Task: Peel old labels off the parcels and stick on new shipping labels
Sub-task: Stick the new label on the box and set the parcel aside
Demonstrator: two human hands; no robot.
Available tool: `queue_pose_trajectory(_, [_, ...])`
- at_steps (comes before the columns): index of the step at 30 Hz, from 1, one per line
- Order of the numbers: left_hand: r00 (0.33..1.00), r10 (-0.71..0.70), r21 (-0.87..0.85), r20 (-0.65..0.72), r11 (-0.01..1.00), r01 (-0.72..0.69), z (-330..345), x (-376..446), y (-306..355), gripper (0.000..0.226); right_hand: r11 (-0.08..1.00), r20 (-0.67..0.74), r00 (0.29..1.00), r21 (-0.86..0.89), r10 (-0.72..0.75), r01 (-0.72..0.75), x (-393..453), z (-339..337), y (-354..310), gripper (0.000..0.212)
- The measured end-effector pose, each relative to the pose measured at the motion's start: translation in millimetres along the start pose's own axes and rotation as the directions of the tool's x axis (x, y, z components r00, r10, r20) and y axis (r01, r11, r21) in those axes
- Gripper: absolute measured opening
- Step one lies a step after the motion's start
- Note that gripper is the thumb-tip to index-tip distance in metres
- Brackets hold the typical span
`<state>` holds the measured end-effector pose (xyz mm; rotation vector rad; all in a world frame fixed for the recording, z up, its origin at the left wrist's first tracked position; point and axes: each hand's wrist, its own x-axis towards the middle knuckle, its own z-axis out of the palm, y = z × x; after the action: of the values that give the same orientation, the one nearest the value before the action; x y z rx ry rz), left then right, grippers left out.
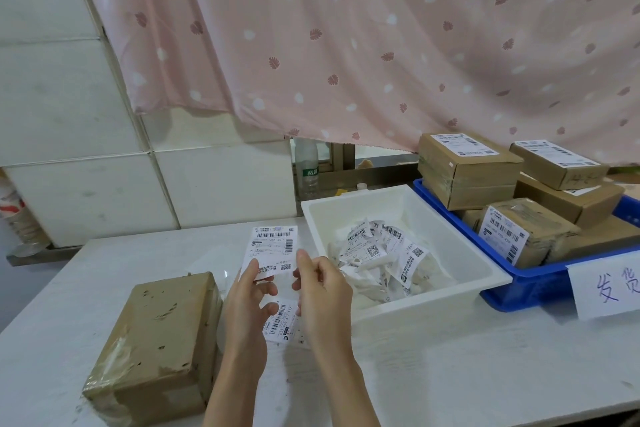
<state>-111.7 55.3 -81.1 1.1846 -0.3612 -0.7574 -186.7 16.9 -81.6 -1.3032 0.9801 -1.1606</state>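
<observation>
From the head camera, at six o'clock our left hand (247, 302) pinches the lower corner of a new shipping label (272, 248), held upright above the counter (450, 357). Our right hand (320, 291) hovers just beside it, fingers loosely curled, apparently holding nothing. The bare parcel (156, 343) lies at eight o'clock, seemingly peeled and awaiting this label. At two o'clock, a white bin (408, 302) holds discarded labels; a blue crate (519, 291) holds labelled parcels. Open counter lies at five o'clock.
</observation>
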Motion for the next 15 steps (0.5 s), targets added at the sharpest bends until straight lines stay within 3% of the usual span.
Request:
queue_pose_trajectory(7, [0.996, 0.084, 0.184, -0.035, 0.98, -0.076, 0.0, 4.2, -6.3, 0.02, 0.998, -0.015, 0.999, -0.053, -0.041, 0.04, 0.2, -3.2, 0.7, 0.019])
queue_pose_trajectory(15, [0.975, 0.219, 0.509, -0.027, 0.842, -0.175, 3.2, -3.8, -14.7, 0.024, 0.973, -0.013, 0.989, -0.179, -0.148, 0.143, -1.1, -2.0, 2.3, 0.02])
